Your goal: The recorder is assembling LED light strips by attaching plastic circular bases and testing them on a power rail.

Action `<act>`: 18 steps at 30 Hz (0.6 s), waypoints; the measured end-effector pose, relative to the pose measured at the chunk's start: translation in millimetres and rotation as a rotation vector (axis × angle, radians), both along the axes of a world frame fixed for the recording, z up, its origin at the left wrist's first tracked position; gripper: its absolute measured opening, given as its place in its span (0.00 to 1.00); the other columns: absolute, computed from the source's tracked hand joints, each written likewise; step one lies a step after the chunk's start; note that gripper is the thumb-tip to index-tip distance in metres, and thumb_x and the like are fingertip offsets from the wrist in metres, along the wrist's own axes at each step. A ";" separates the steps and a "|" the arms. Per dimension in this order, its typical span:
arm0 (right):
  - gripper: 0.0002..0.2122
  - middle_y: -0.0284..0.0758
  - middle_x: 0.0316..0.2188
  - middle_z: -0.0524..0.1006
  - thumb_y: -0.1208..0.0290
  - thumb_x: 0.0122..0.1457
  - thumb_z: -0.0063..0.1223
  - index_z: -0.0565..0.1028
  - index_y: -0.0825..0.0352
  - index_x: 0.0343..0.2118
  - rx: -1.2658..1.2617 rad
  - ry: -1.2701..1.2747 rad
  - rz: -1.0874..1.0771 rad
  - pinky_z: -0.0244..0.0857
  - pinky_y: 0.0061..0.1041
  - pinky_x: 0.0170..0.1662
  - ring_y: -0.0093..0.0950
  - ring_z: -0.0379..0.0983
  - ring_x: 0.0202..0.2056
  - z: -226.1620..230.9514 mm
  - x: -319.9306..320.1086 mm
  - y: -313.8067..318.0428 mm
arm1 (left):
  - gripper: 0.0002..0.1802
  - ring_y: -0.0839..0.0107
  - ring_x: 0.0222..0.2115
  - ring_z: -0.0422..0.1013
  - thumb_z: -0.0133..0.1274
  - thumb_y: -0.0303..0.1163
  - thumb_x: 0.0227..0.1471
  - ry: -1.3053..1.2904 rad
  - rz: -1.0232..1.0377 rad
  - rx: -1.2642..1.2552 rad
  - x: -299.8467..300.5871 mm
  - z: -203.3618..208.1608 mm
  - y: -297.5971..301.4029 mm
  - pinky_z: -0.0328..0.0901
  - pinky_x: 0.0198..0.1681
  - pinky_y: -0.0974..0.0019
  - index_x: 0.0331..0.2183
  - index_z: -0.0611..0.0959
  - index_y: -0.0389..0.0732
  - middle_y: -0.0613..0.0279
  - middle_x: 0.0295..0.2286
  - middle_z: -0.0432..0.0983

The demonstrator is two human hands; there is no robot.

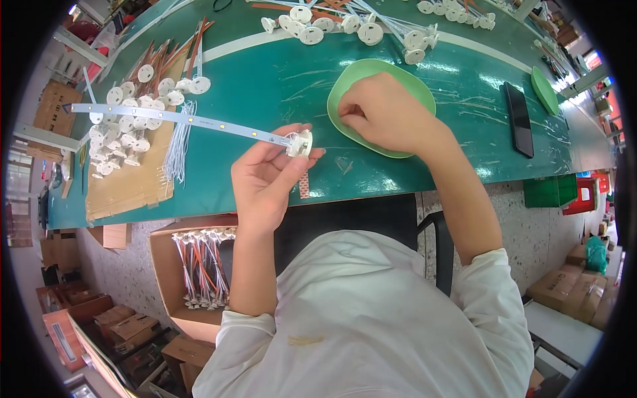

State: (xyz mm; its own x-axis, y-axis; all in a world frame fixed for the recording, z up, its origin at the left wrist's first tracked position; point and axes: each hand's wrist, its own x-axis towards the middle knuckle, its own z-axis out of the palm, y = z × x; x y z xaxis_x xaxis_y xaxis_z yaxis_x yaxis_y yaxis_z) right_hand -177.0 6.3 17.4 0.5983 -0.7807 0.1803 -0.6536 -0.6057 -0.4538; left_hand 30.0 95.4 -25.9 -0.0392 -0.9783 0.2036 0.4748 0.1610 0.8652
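Note:
Between the fingers and thumb of my left hand [265, 176] is the round white end cap [302, 143] of an LED strip [192, 120]. The pale, narrow strip carries small yellowish LEDs and reaches out to the left from the cap, over the heap of parts. My right hand [385, 109] dips into a light green plate [421, 93] with its fingers curled and the fingertips together. Whatever those fingertips pinch, and what lies under them in the plate, is hidden. A short patterned strip [304, 186] hangs below my left fingers.
White caps with strips [126, 132] pile on cardboard [133, 199] at the left, beside thin white wires [179, 146]. More caps [318, 26] lie along the back. A black phone [519, 119] and another green dish [545, 91] are at the right. Below stands a carton [166, 272] of assembled pieces.

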 end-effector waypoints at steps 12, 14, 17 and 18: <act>0.04 0.39 0.23 0.78 0.77 0.54 0.53 0.77 0.71 0.30 -0.098 -0.186 -0.243 0.69 0.24 0.31 0.28 0.77 0.25 -3.1 -21.2 19.8 | 0.20 0.61 0.39 0.77 0.55 0.18 0.52 -0.055 -0.022 0.016 0.0 1.9 0.7 0.72 0.43 0.66 0.48 0.74 0.26 0.46 0.46 0.74; 0.04 0.38 0.24 0.79 0.77 0.56 0.53 0.77 0.71 0.31 0.018 -0.362 -0.285 0.69 0.22 0.31 0.25 0.76 0.26 -0.2 -22.7 26.5 | 0.21 0.58 0.39 0.77 0.52 0.19 0.54 -0.102 -0.016 -0.009 0.3 0.4 0.9 0.74 0.42 0.67 0.50 0.71 0.24 0.38 0.48 0.71; 0.05 0.36 0.26 0.79 0.76 0.58 0.53 0.77 0.72 0.33 0.209 -0.633 -0.337 0.69 0.20 0.31 0.21 0.75 0.27 3.9 -23.2 37.5 | 0.21 0.58 0.39 0.77 0.52 0.19 0.54 -0.124 -0.018 -0.026 1.2 0.2 2.0 0.74 0.42 0.66 0.50 0.71 0.25 0.39 0.48 0.71; 0.05 0.36 0.28 0.79 0.76 0.59 0.54 0.77 0.73 0.34 0.284 -0.725 -0.351 0.70 0.19 0.32 0.20 0.74 0.27 4.6 -23.4 41.1 | 0.21 0.58 0.39 0.77 0.52 0.19 0.54 -0.126 -0.020 -0.029 1.1 0.3 1.8 0.74 0.42 0.66 0.50 0.71 0.25 0.39 0.48 0.71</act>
